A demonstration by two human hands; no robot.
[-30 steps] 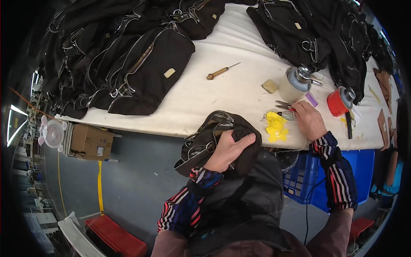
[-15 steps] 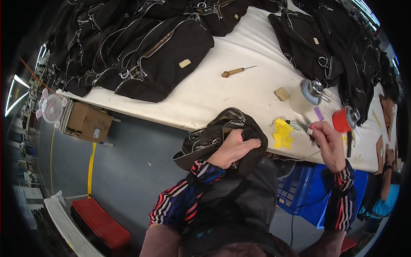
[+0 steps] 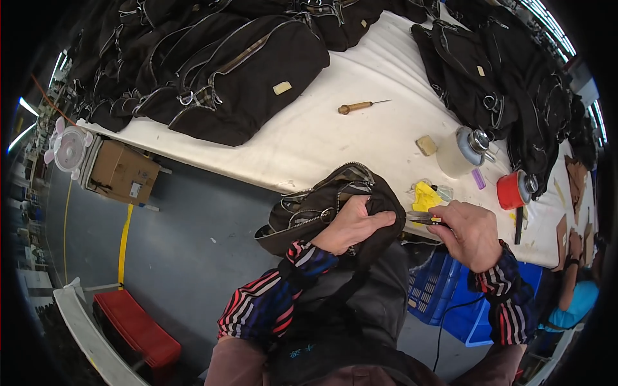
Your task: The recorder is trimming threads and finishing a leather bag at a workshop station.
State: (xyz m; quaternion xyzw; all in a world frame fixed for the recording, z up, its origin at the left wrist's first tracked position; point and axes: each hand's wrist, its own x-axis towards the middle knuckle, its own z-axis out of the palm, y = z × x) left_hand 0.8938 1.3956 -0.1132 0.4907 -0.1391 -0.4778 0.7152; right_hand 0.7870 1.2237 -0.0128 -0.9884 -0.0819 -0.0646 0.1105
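Observation:
My left hand [image 3: 354,226] grips a black zippered bag [image 3: 386,190] against the near edge of the table, thumb lying across its side. Metal zips and a ring show on the bag's left part, with a plaid lining inside the opening. In my right hand [image 3: 475,237] is a pair of thread snips [image 3: 421,218], its blades pointing left at the bag's right side. Whether the blades touch the bag or a thread I cannot tell. Just beyond the snips lies a crumpled yellow cloth or paper [image 3: 425,195].
A wooden-handled awl [image 3: 355,108] lies on the white-covered table [image 3: 309,135]. A pale metal-topped bottle [image 3: 454,157], a red can [image 3: 510,190] and a beige block [image 3: 425,145] stand rightward. Black bags [image 3: 270,83] pile up behind. Blue crates [image 3: 463,302] sit below; another person [image 3: 573,302] works far right.
My right hand has moved left with the snips, from over the table toward the bag, and the blades now point at it. My left hand keeps its hold. The view has shifted slightly.

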